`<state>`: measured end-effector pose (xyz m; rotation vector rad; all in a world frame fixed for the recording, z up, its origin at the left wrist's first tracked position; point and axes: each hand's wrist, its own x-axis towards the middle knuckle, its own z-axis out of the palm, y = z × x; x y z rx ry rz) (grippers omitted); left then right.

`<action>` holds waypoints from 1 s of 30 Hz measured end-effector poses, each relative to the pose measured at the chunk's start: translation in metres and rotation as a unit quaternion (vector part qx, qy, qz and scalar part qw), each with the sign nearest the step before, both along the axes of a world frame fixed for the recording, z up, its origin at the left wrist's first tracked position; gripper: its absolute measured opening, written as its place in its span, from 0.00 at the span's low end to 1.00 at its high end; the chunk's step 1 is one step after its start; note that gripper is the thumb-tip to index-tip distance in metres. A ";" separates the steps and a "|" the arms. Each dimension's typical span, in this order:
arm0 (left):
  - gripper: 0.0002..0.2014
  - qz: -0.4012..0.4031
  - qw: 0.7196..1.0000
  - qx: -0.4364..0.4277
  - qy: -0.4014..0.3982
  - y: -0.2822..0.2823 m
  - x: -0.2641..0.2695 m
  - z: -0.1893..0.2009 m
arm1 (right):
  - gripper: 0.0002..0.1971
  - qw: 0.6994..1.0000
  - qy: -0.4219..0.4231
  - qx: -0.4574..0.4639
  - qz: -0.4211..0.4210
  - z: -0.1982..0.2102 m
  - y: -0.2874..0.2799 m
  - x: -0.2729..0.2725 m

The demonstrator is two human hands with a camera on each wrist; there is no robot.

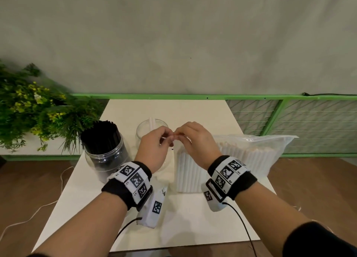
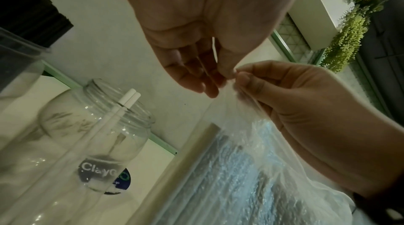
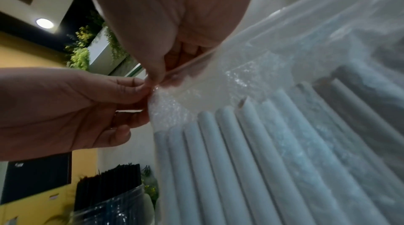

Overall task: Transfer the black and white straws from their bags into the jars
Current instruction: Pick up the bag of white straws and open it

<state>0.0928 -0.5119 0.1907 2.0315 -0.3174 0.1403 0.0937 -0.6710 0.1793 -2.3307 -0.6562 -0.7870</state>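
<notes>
A clear plastic bag (image 1: 187, 171) packed with white straws (image 3: 240, 142) stands upright on the white table (image 1: 193, 227). My left hand (image 1: 164, 138) and right hand (image 1: 180, 136) meet at its top left corner, each pinching the plastic film. The left wrist view shows the left hand (image 2: 223, 78) and the right hand (image 2: 242, 82) thumb to thumb on the bag (image 2: 240, 168). A clear jar (image 1: 144, 131) behind my left hand holds two white straws (image 1: 151, 122). To its left, another clear jar (image 1: 104, 160) is full of black straws (image 1: 102, 136).
A second plastic bag of white straws (image 1: 257, 148) lies behind the first, at the table's right edge. A leafy plant (image 1: 34, 109) stands off the table at the left. A green railing (image 1: 193, 96) runs behind the table. Cables hang from both wrists.
</notes>
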 end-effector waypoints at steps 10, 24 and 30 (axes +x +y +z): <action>0.10 0.069 0.993 -0.082 0.041 0.018 0.008 -0.006 | 0.05 0.968 -0.016 -0.158 -0.196 0.000 -0.097 -0.017; 0.09 0.066 0.993 -0.090 0.036 0.019 0.021 -0.006 | 0.07 0.932 0.024 0.024 -0.362 -0.001 -0.196 -0.051; 0.05 0.092 0.994 0.043 0.028 0.019 0.023 0.001 | 0.07 0.932 0.010 0.076 -0.355 -0.003 -0.194 -0.058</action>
